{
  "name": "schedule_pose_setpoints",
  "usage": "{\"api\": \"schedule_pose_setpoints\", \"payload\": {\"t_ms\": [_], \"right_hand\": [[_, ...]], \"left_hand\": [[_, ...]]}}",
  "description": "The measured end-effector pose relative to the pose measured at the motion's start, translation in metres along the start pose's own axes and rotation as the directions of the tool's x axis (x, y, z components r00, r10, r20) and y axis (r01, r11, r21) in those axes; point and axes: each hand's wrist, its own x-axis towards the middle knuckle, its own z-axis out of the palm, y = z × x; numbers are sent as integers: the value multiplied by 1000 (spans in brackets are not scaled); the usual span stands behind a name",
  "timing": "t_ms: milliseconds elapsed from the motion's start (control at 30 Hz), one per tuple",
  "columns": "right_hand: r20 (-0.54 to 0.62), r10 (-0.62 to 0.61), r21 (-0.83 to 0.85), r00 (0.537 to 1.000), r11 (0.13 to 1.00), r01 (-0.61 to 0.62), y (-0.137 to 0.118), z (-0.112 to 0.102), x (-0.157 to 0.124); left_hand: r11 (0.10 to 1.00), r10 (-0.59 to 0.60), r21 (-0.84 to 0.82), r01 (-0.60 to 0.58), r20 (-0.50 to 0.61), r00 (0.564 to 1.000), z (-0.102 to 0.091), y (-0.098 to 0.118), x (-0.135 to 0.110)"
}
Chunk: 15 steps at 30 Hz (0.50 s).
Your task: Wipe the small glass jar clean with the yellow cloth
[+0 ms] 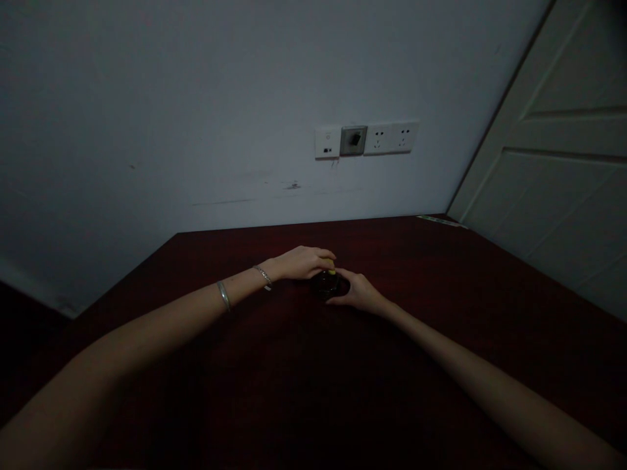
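Both my arms reach out over a dark red-brown table (441, 313). My left hand (301, 262) is curled, its fingertips pinched on a small yellow thing (332, 267) that sits on top of a small dark round object (329, 284). My right hand (360, 292) cups the right side of that dark object, fingers wrapped against it. The room is dim, so what the dark object and the yellow thing are I cannot make out. Two bracelets sit on my left wrist and forearm.
A white wall stands behind the table with a row of sockets and a switch (366, 140). A white panelled door (558, 176) is at the right. A thin pale strip (441, 221) lies at the table's far right corner.
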Motion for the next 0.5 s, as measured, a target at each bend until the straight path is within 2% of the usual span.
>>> {"api": "schedule_pose_setpoints", "payload": {"t_ms": [200,500], "right_hand": [[-18,34,-21,999,999,-35,-1,2,0],[1,20,-14,1000,1000,-20,3,2,-2]], "left_hand": [[994,29,106,-30,11,1000,9,2,2],[985,54,163,-64,65,996,4,11,1]]}}
